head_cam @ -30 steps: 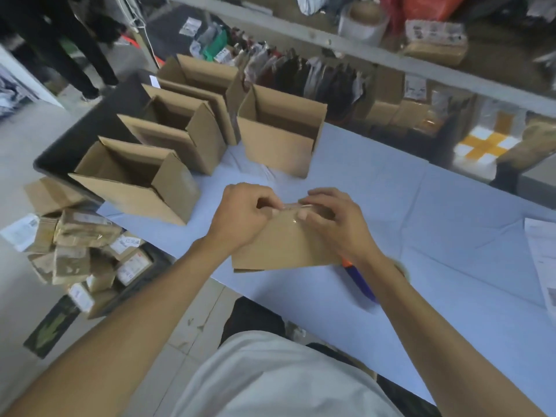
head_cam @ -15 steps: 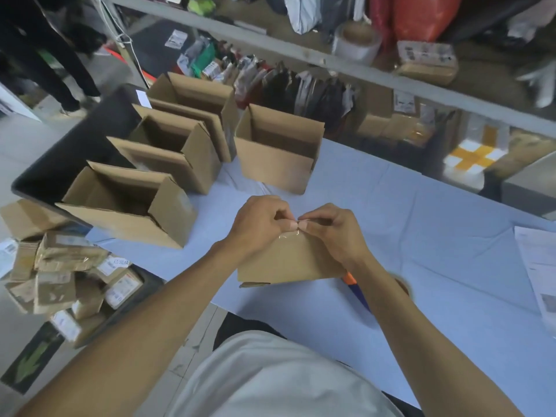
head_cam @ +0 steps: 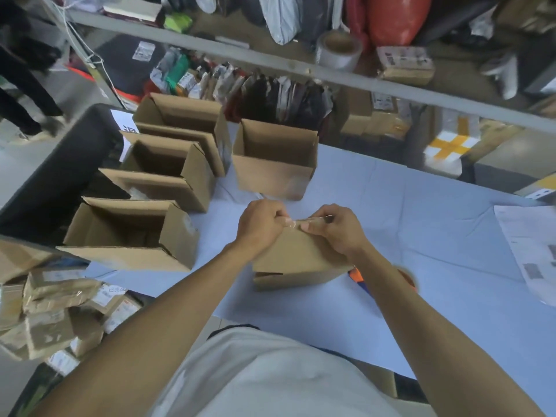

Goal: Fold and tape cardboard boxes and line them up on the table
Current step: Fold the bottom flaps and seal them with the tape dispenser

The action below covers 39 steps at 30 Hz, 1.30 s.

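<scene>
A small brown cardboard box stands on the pale blue table in front of me. My left hand and my right hand meet at its top far edge. Both pinch a strip of clear tape stretched between their fingertips over the box. Several folded open boxes stand in a line at the left: the nearest box, a middle box, a far box. Another open box stands behind my hands.
An orange and blue tape dispenser lies partly hidden under my right forearm. A printed sheet lies at the table's right edge. Taped parcels are piled on the floor at the left. A metal rail with cluttered shelving runs behind the table.
My hands rose from lying flat on the box top to its far edge, now pinching the tape close together. The camera has tilted up a little.
</scene>
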Each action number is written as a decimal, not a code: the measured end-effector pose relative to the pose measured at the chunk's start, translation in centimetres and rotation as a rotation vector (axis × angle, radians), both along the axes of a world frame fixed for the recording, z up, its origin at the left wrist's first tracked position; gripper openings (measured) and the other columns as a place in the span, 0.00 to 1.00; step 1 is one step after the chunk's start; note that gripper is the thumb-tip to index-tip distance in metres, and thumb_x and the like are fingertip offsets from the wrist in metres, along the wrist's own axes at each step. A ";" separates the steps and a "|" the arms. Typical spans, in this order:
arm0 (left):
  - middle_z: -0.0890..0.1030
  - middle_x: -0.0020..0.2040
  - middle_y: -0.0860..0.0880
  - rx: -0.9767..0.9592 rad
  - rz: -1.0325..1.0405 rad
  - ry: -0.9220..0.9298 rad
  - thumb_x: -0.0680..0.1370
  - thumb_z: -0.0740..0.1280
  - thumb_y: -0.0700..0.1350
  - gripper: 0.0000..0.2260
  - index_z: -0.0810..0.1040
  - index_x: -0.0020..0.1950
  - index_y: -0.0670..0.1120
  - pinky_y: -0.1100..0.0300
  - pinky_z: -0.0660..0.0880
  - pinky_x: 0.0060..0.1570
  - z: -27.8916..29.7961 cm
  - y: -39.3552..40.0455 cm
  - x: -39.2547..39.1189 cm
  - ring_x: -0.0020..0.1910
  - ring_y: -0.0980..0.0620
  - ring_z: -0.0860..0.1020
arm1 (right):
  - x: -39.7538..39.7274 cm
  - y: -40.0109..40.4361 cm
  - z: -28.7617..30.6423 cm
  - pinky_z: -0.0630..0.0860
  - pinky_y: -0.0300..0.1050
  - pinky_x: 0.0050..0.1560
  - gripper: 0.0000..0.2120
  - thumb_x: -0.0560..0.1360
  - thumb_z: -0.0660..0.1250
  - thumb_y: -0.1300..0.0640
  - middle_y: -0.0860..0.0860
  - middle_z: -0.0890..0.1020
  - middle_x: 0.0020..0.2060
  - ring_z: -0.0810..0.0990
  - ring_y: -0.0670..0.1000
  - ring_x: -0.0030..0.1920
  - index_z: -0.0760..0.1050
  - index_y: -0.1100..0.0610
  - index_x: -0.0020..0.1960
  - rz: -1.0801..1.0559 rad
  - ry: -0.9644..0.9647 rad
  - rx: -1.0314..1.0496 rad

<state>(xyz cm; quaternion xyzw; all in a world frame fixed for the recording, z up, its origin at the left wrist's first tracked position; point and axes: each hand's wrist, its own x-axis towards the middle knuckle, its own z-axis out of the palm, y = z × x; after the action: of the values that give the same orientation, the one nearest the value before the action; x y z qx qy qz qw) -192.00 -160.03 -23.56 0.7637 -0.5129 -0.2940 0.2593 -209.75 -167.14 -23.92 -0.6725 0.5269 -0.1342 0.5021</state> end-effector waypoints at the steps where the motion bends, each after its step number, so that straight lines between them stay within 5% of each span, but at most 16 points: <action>1: 0.82 0.39 0.54 0.001 -0.009 0.011 0.74 0.72 0.45 0.05 0.83 0.40 0.47 0.52 0.77 0.46 0.1 -0.2 0.1 0.43 0.52 0.79 | 0.0 0.1 -0.1 0.73 0.41 0.44 0.10 0.67 0.78 0.46 0.48 0.82 0.46 0.81 0.50 0.48 0.82 0.51 0.41 -0.013 0.004 0.002; 4: 0.80 0.45 0.53 -0.025 -0.151 -0.064 0.74 0.69 0.51 0.07 0.83 0.46 0.49 0.53 0.75 0.48 0.6 -0.8 0.4 0.50 0.51 0.77 | -0.3 0.1 -0.2 0.71 0.41 0.42 0.09 0.69 0.76 0.46 0.47 0.83 0.45 0.81 0.49 0.47 0.81 0.50 0.42 -0.074 -0.014 0.005; 9: 0.66 0.65 0.47 -0.031 -0.557 -0.512 0.60 0.70 0.70 0.48 0.63 0.73 0.48 0.51 0.58 0.67 0.1 1.0 -1.0 0.64 0.45 0.63 | -0.2 0.7 -0.6 0.72 0.40 0.45 0.03 0.75 0.71 0.51 0.48 0.83 0.46 0.80 0.47 0.47 0.82 0.49 0.45 -0.166 -0.060 -0.038; 11: 0.63 0.70 0.47 -0.046 -0.585 -0.651 0.60 0.71 0.71 0.52 0.57 0.77 0.50 0.49 0.57 0.68 -0.5 1.2 -1.0 0.67 0.43 0.63 | -0.5 0.8 -0.4 0.74 0.40 0.48 0.05 0.77 0.69 0.53 0.47 0.83 0.50 0.80 0.46 0.49 0.81 0.49 0.52 -0.246 -0.117 -0.030; 14: 0.64 0.69 0.46 -0.011 -0.423 -0.523 0.64 0.68 0.72 0.45 0.55 0.77 0.62 0.47 0.61 0.67 0.2 0.0 0.2 0.66 0.41 0.65 | -2.1 1.8 0.0 0.76 0.44 0.56 0.16 0.78 0.65 0.44 0.43 0.79 0.55 0.79 0.46 0.57 0.75 0.48 0.63 -0.470 -0.228 0.089; 18: 0.66 0.71 0.43 0.148 -0.118 0.003 0.69 0.62 0.72 0.39 0.54 0.77 0.63 0.45 0.67 0.66 0.4 -1.2 2.7 0.68 0.39 0.66 | -3.5 4.1 -1.4 0.73 0.57 0.62 0.30 0.76 0.63 0.35 0.40 0.71 0.66 0.72 0.49 0.65 0.60 0.41 0.75 -0.471 -0.156 0.275; 20: 0.69 0.72 0.43 0.215 -0.109 0.055 0.73 0.58 0.71 0.36 0.53 0.77 0.61 0.46 0.69 0.64 -0.6 -0.3 2.9 0.69 0.39 0.69 | -3.0 4.9 -2.2 0.77 0.54 0.54 0.39 0.75 0.69 0.41 0.40 0.67 0.69 0.73 0.50 0.65 0.49 0.39 0.77 -0.450 -0.183 0.349; 23: 0.74 0.69 0.41 0.413 -0.142 0.076 0.79 0.57 0.65 0.34 0.42 0.79 0.61 0.46 0.72 0.61 -2.8 1.9 3.2 0.62 0.37 0.75 | -2.5 5.4 -3.7 0.73 0.49 0.57 0.45 0.73 0.74 0.51 0.42 0.68 0.64 0.72 0.51 0.62 0.48 0.46 0.79 -0.384 0.016 0.181; 26: 0.78 0.58 0.40 0.532 -0.194 0.173 0.74 0.70 0.52 0.50 0.30 0.76 0.61 0.48 0.78 0.51 -4.1 3.4 3.4 0.47 0.43 0.80 | -2.6 5.3 -4.6 0.73 0.47 0.56 0.43 0.72 0.74 0.55 0.48 0.75 0.65 0.76 0.54 0.59 0.53 0.52 0.79 -0.337 0.190 0.067; 28: 0.62 0.74 0.37 0.418 -0.262 0.004 0.69 0.75 0.52 0.54 0.33 0.76 0.64 0.45 0.72 0.63 -4.5 3.0 3.2 0.67 0.40 0.71 | -2.7 5.0 -5.2 0.74 0.48 0.56 0.31 0.74 0.71 0.52 0.52 0.78 0.63 0.78 0.55 0.58 0.65 0.56 0.73 -0.260 0.296 0.079; 30: 0.47 0.80 0.42 0.281 -0.335 -0.158 0.68 0.75 0.57 0.50 0.42 0.78 0.63 0.42 0.59 0.72 -4.9 1.9 3.0 0.78 0.42 0.50 | -2.5 5.5 -5.9 0.76 0.50 0.55 0.24 0.76 0.67 0.42 0.54 0.82 0.56 0.80 0.55 0.54 0.75 0.58 0.62 -0.222 0.367 0.172; 32: 0.55 0.79 0.44 0.220 -0.408 -0.302 0.70 0.72 0.60 0.45 0.49 0.79 0.57 0.42 0.55 0.73 -5.2 0.8 2.7 0.77 0.43 0.51 | -2.4 6.2 -6.6 0.78 0.53 0.53 0.25 0.77 0.62 0.37 0.52 0.82 0.52 0.80 0.55 0.51 0.76 0.58 0.58 -0.222 0.322 0.265; 35: 0.69 0.67 0.42 0.271 -0.353 -0.474 0.75 0.64 0.64 0.34 0.57 0.76 0.53 0.46 0.63 0.62 -5.6 0.5 2.3 0.65 0.40 0.68 | -2.3 5.7 -7.0 0.71 0.47 0.43 0.17 0.79 0.59 0.38 0.48 0.80 0.43 0.77 0.54 0.46 0.76 0.51 0.47 -0.145 0.342 0.148; 39: 0.77 0.58 0.44 0.497 -0.324 -0.405 0.74 0.61 0.67 0.30 0.64 0.69 0.50 0.51 0.67 0.47 -5.9 1.2 2.8 0.53 0.42 0.75 | -1.8 3.6 -6.4 0.61 0.45 0.33 0.18 0.75 0.64 0.41 0.43 0.69 0.24 0.67 0.51 0.33 0.67 0.44 0.28 -0.114 0.303 -0.049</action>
<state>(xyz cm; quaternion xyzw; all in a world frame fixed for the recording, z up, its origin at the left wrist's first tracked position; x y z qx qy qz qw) -189.15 -158.80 -29.49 0.7549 -0.5813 -0.2897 -0.0911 -211.54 -163.57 -30.36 -0.6661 0.6306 -0.0724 0.3918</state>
